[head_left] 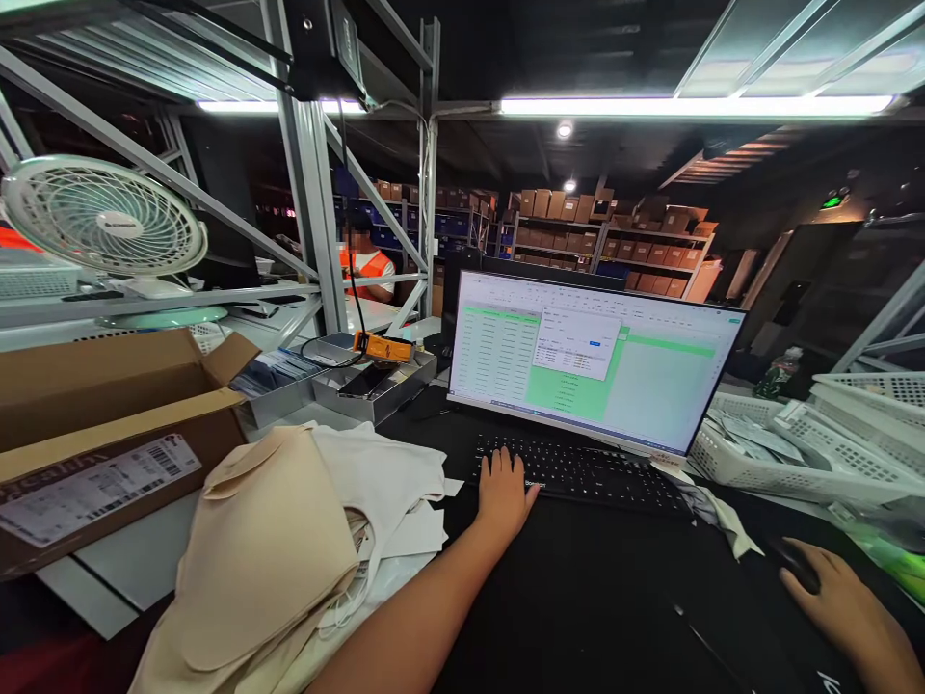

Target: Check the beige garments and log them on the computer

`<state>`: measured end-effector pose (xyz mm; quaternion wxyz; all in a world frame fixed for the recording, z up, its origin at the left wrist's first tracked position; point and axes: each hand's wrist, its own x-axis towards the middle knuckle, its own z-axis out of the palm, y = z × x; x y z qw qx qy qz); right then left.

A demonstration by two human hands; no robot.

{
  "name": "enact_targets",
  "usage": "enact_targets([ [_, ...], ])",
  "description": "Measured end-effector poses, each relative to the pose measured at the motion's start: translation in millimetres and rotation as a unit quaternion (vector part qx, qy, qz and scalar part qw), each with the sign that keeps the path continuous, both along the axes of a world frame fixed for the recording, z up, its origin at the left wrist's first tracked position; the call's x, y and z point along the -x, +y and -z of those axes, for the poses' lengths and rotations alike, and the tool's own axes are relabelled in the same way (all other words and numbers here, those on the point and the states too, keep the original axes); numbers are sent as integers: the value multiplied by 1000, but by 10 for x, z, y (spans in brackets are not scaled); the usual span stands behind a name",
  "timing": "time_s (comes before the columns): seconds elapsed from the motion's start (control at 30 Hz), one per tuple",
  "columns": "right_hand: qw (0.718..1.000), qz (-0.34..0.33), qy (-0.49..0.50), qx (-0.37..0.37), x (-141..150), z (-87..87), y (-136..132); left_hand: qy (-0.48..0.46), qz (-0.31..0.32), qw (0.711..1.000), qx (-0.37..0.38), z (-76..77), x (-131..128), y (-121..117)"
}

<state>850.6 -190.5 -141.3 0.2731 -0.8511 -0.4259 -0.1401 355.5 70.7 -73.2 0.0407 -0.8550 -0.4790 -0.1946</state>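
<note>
My left hand (504, 492) lies on the left end of a black keyboard (593, 470), fingers stretched out over the keys. On the right, my right hand (831, 593) is curved over a dark computer mouse (799, 567) on the black desk mat (593, 598). Behind the keyboard stands a lit monitor (578, 352) showing a spreadsheet with green cells and a small window on top; its text is too small to read. Left of my left forearm is a heap of beige garments (267, 549) and white garments (397, 467), with white tags among them.
An open cardboard box (108, 453) and a fan (108, 217) are at the left. Metal trays (390, 386) hold small items beside the monitor. White plastic baskets (766, 463) and a bottle (780, 374) stand at right. A person in an orange vest (372, 268) is beyond the rack.
</note>
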Motion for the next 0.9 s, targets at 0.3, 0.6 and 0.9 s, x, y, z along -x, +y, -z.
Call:
enact_targets([
  [0.3, 998, 33, -41, 27, -158, 102, -6, 8, 1, 1000, -10, -10, 5, 2],
  [0.6, 997, 13, -63, 29, -203, 167, -43, 13, 1, 1000, -11, -12, 2, -4],
  [0.9, 998, -1, -69, -2, -211, 191, -29, 15, 1, 1000, -13, 16, -8, 22],
])
